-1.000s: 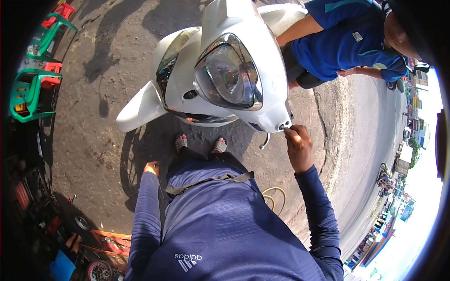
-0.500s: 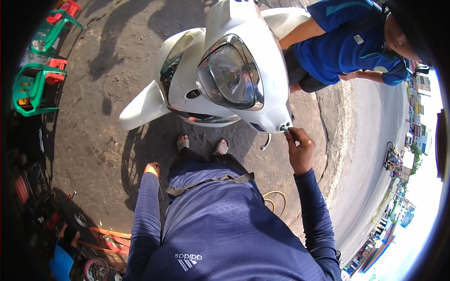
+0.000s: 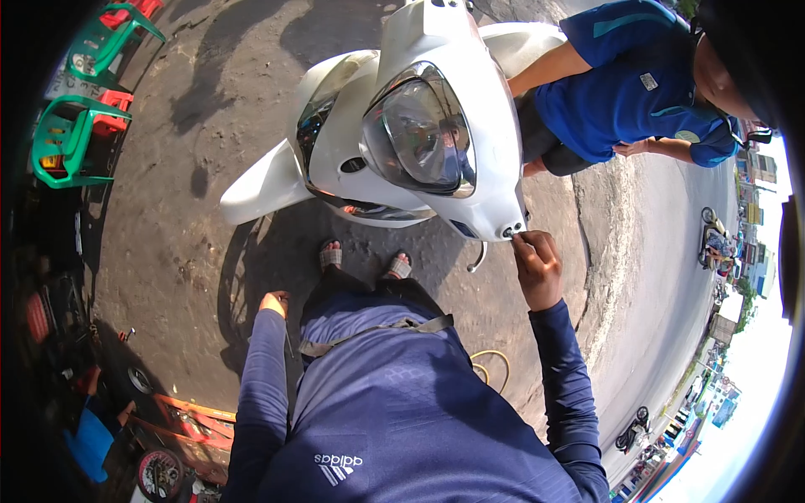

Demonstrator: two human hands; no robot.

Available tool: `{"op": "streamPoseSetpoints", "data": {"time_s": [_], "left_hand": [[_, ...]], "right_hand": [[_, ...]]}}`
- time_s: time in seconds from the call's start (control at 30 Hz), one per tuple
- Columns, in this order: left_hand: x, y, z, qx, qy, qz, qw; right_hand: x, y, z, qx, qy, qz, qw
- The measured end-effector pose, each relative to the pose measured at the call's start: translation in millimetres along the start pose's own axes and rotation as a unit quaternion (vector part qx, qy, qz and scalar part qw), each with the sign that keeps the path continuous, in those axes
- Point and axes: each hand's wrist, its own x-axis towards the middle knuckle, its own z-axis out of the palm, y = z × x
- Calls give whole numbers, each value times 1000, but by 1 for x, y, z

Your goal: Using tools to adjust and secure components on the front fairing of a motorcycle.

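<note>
Rough pavement (image 3: 168, 285) underfoot; the nearer right hand (image 3: 541, 267) pinches a likely key (image 3: 515, 235), scooter lock (image 3: 506, 232) just forward-left; left hand (image 3: 274, 303), cannot tell.

The right grip (image 3: 539, 267) partly hides a small silvery piece (image 3: 515, 234).

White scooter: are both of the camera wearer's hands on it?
No, only the right hand is at the white scooter; the left hand hangs apart from it.
</note>
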Motion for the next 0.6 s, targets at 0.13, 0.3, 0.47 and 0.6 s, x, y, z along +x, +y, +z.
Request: {"op": "streamPoseSetpoints", "data": {"time_s": [0.13,0.3,0.47,0.6], "left_hand": [[-11,-58,18,-67,40,-28,997],[-97,-37,22,-148,39,-157,976],[-150,-47,-3,-409,160,-86,894],[-203,-64,-79,-590,207,-19,780]], "right_hand": [[4,-2,3,53,34,95,994],[12,-21,-2,100,-4,207,973],[-1,-74,45,507,-100,266,814],[17,-179,81,612,-286,247,695]]}}
